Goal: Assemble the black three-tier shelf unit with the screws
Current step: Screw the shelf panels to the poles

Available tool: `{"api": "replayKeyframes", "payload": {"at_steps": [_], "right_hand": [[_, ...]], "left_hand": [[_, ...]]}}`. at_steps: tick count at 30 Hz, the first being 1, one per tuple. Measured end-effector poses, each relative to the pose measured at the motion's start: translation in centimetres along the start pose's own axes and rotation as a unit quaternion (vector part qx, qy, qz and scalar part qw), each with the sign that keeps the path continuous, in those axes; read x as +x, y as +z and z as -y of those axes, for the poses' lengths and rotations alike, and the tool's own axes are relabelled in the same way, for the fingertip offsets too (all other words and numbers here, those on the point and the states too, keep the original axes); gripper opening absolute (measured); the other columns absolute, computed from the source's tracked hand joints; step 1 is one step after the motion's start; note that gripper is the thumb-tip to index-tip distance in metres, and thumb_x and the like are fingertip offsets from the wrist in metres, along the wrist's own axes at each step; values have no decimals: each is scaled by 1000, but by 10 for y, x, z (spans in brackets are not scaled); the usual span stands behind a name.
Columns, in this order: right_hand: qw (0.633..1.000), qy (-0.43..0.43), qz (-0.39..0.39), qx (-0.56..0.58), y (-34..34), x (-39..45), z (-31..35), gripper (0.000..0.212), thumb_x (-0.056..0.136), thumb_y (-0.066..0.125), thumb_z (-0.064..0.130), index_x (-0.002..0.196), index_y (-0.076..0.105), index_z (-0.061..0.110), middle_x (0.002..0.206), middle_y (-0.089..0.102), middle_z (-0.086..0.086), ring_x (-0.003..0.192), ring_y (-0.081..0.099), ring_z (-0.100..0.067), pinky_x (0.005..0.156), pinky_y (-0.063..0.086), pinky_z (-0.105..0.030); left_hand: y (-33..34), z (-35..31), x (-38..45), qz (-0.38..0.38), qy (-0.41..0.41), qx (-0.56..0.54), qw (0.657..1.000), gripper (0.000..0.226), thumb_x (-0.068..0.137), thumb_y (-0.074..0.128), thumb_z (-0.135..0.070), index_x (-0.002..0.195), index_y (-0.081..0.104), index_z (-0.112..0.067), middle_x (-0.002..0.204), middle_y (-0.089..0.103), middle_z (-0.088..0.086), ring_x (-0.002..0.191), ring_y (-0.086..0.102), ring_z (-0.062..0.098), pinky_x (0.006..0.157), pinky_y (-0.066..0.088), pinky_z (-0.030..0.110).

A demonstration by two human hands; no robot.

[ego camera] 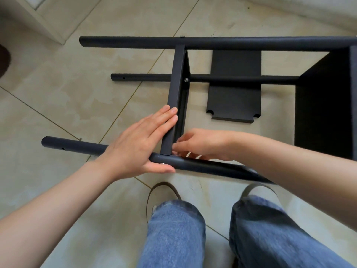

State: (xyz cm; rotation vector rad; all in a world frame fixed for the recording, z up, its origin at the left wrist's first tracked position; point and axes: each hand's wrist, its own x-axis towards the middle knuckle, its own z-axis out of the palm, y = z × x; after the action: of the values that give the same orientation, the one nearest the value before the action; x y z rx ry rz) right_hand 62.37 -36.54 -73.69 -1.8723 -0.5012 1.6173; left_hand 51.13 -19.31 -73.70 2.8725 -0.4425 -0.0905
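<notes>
Black middle shelf [174, 97] is being fixed to the near pole [119, 151]. The left hand [139, 144] presses flat, fingers straight, at 9 o'clock. The right hand [202, 145] pinches something small, likely a screw, which next needs turning tight.

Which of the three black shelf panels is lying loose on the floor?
The middle panel, flat on the tiles with notched corners. The left panel and the right panel stand on edge between the poles.

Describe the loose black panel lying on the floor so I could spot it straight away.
Start from the black shelf frame lying on its side on the tiled floor. Between its middle shelf and the big end shelf on the right, a flat panel lies under the thin pole. Unlike the others, it lies flat, unattached, with rounded notches at its near corners.
</notes>
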Motion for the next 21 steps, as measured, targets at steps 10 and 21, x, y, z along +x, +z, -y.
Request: {"api": "replayKeyframes", "payload": {"at_steps": [10,21], "right_hand": [[951,-39,-162,-261,31,-68,-28,20,101,43,35,106,58,23,94,64,-3,88,59,-27,79,49,-38],[955,-78,-161,-237,29,-88,-25,24,99,51,32,109,65,15,99,68,-9,92,61,-29,87,46,-39]], "left_hand": [[-6,-18,-12,55,-100,-43,993,103,78,34,-83,160,-3,-32,164,-15,-25,149,9,-1,111,26,25],[-32,0,-55,143,-282,33,948,45,92,69,-33,133,51,-35,119,65,-6,112,60,22,93,49,37]]}}
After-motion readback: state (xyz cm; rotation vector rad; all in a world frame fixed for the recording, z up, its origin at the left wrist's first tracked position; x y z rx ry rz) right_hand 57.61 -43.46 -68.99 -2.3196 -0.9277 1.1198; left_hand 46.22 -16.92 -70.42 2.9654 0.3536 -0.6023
